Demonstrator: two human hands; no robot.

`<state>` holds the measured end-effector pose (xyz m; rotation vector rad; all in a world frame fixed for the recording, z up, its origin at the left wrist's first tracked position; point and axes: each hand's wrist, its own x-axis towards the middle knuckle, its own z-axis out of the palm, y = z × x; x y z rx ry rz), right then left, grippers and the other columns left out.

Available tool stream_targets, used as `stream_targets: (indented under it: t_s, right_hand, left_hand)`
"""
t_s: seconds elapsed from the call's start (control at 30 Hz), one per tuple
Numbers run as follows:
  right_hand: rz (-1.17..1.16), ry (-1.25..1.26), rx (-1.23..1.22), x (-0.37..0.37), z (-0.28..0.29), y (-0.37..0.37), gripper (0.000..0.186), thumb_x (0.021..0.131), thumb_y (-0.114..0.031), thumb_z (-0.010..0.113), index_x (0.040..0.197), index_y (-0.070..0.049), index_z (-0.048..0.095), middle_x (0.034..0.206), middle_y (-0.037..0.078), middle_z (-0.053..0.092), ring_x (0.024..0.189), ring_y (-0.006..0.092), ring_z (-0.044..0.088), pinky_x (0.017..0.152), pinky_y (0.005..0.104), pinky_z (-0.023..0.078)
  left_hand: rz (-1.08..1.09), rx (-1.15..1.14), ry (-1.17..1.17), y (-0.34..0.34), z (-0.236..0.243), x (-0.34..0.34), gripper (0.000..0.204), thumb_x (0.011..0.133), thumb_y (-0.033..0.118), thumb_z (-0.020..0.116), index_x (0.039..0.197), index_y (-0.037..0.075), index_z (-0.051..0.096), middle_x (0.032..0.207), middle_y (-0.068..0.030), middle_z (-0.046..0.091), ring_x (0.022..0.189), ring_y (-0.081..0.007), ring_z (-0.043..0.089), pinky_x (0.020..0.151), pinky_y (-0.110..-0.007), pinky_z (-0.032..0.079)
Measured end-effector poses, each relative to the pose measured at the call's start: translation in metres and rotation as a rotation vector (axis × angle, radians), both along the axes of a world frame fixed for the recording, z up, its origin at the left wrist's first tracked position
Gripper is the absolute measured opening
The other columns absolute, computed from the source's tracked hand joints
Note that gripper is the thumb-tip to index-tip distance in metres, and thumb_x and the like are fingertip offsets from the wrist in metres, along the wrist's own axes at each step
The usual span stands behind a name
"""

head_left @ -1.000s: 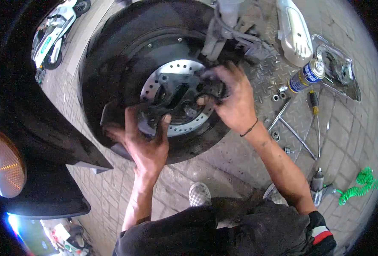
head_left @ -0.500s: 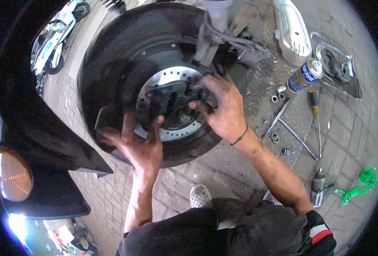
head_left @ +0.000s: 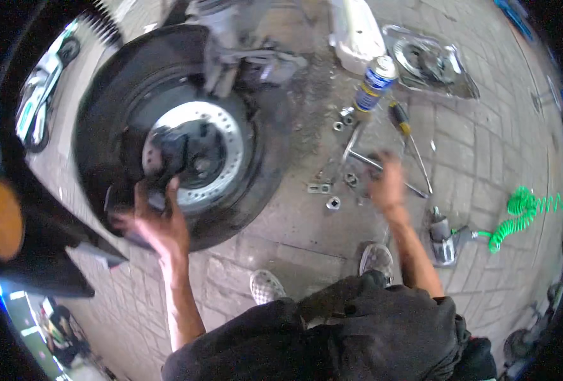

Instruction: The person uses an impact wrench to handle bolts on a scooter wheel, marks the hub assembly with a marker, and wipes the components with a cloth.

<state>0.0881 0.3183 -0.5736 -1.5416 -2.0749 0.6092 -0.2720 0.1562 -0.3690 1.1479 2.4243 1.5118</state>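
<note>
My left hand is at the lower left of the wheel's silver drilled brake disc. Its thumb and fingers grip the bottom of a dark part, apparently a black brake caliper, which overlaps the disc; the fingertips are partly lost against it. My right hand is over the metal T-handle wrench on the ground, covering part of its bar. Motion smears its fingers, so whether they hold the wrench is unclear. Beside it lie a socket and a small metal piece.
The black tyre stands before me. Beyond my right hand are a spray can, a yellow-and-black screwdriver and a metal tray. An air tool with a green coiled hose lies right. An orange lamp juts in left.
My right hand has left the brake disc area and moved right, down to the T-handle wrench. My left hand stays at the dark part. The view has swung to the right.
</note>
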Motion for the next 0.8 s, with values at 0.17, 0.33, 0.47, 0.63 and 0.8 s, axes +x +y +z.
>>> stream_targets:
  t_s: [0.17, 0.33, 0.47, 0.63, 0.8]
  right_hand:
    - [-0.075, -0.481, -0.022, 0.1, -0.002, -0.015, 0.041, 0.085, -0.022, 0.072, 0.12, -0.004, 0.062, 0.127, 0.02, 0.06, 0.114, 0.0407, 0.06, 0.092, 0.049, 0.051]
    - [-0.009, -0.524, -0.08, 0.094, -0.011, -0.014, 0.033, 0.092, -0.02, 0.062, 0.122, -0.004, 0.061, 0.131, 0.022, 0.06, 0.107, 0.043, 0.062, 0.092, 0.0503, 0.05]
    - [0.062, -0.385, -0.014, 0.08, 0.012, -0.028, 0.029, 0.095, -0.018, 0.059, 0.12, -0.003, 0.062, 0.125, 0.024, 0.064, 0.099, 0.0437, 0.064, 0.086, 0.047, 0.052]
    - [0.224, 0.46, -0.237, 0.007, 0.039, -0.085, 0.024, 0.101, -0.019, 0.053, 0.108, 0.002, 0.061, 0.086, 0.026, 0.061, 0.072, 0.0398, 0.061, 0.064, 0.0468, 0.045]
    - [0.425, 0.528, -0.098, -0.045, 0.097, -0.098, 0.022, 0.101, -0.019, 0.053, 0.103, 0.002, 0.057, 0.075, 0.023, 0.057, 0.066, 0.0362, 0.058, 0.06, 0.0446, 0.043]
  left_hand:
    - [0.272, -0.346, 0.542, -0.001, -0.015, -0.007, 0.048, 0.085, 0.038, 0.079, 0.117, 0.004, 0.071, 0.144, -0.0402, 0.033, 0.138, -0.0491, 0.028, 0.118, -0.061, 0.007]
    - [0.209, -0.27, 0.504, -0.002, 0.006, 0.0, 0.035, 0.087, 0.035, 0.078, 0.106, 0.006, 0.072, 0.13, -0.0329, 0.049, 0.127, -0.0456, 0.036, 0.113, -0.061, 0.015]
    - [0.224, -0.334, 0.586, -0.003, 0.008, -0.004, 0.035, 0.085, 0.033, 0.079, 0.104, 0.005, 0.073, 0.125, -0.0285, 0.055, 0.125, -0.0432, 0.038, 0.111, -0.057, 0.021]
    - [0.223, -0.32, 0.489, 0.001, 0.01, 0.001, 0.032, 0.083, 0.031, 0.08, 0.099, 0.004, 0.073, 0.117, -0.0265, 0.056, 0.119, -0.0421, 0.042, 0.106, -0.055, 0.029]
    - [0.263, -0.26, 0.634, -0.001, 0.007, -0.003, 0.03, 0.083, 0.029, 0.081, 0.096, 0.004, 0.073, 0.11, -0.0242, 0.062, 0.114, -0.0388, 0.047, 0.105, -0.055, 0.029]
